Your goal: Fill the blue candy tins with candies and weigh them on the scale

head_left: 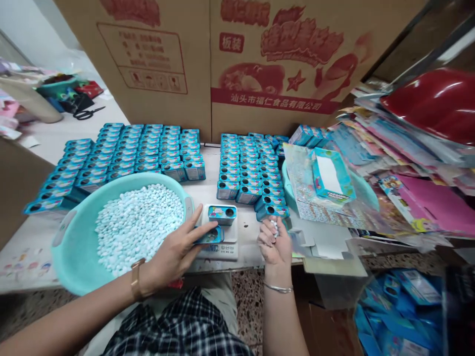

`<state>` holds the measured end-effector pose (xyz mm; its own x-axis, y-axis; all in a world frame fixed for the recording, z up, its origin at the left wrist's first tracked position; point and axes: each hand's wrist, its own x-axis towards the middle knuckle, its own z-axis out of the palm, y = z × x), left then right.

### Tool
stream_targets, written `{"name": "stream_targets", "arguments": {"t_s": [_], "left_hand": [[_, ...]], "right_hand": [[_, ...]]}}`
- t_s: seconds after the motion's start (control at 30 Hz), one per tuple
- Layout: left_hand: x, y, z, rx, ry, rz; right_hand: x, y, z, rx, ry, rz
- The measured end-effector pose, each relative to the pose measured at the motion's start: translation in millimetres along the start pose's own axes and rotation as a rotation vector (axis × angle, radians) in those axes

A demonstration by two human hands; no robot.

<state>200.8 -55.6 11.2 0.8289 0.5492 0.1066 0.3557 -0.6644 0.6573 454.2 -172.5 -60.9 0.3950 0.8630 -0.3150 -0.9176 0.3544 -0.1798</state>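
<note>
My left hand (185,244) holds a small blue candy box (214,235) in its fingers, low over the front of a white digital scale (230,252). A second blue box (218,216) with a dark round hole stands on the scale's plate, close to my left fingertips. My right hand (276,247) is curled, palm up, around several small white candies (274,227). It is just in front of the near end of a row of blue boxes (272,211). Left of the scale, a turquoise basin (74,267) holds a heap of pale candies (137,227).
Rows of blue boxes (126,153) line the table's back left. A large cardboard carton (185,109) stands behind them. At right, printed sheets and an opened blue carton (328,175) lie over another basin (365,190). A bag of blue boxes (404,311) sits lower right.
</note>
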Motion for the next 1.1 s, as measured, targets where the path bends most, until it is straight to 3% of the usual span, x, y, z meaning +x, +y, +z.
{"name": "stream_targets", "arguments": {"t_s": [0.13,0.2,0.27,0.5,0.6,0.7,0.77,0.83,0.93,1.03,1.1], "left_hand": [[-11.0,12.3,-51.1,-0.023,0.29,-0.043],[-15.6,2.8,-72.3,0.054,0.444,-0.098],[-21.2,-17.3,-84.9,0.145,0.511,-0.186],[-42.7,-102.9,-84.9,0.281,0.428,-0.331],[-45.6,-117.3,-85.4,0.333,0.375,-0.368],[-42.6,-110.0,-87.2,0.419,0.374,-0.333],[-35.6,-94.0,-83.3,0.442,0.408,-0.241],[-22.2,-73.5,-71.3,0.383,0.368,-0.107],[10.8,-47.3,-38.6,0.246,0.125,0.053],[50.4,-36.5,-0.9,0.2,-0.093,0.044],[70.6,-35.1,16.8,0.166,-0.128,0.008]], "right_hand": [[-5.2,-5.4,-3.1,0.015,0.019,-0.022],[-7.3,-6.9,-3.2,0.017,0.036,-0.03],[-8.2,-6.5,-1.7,0.024,0.047,-0.034],[-2.0,1.5,8.0,0.003,0.03,-0.008],[1.6,3.6,8.5,-0.012,0.004,0.008],[4.3,6.5,7.3,-0.019,-0.022,0.025],[6.2,9.6,7.1,-0.021,-0.021,0.03],[8.5,13.7,8.3,-0.018,-0.004,0.026],[11.7,21.0,12.7,0.006,0.044,-0.003],[12.8,28.3,18.1,0.02,0.113,-0.045],[12.9,32.5,20.8,0.016,0.204,-0.085]]}}
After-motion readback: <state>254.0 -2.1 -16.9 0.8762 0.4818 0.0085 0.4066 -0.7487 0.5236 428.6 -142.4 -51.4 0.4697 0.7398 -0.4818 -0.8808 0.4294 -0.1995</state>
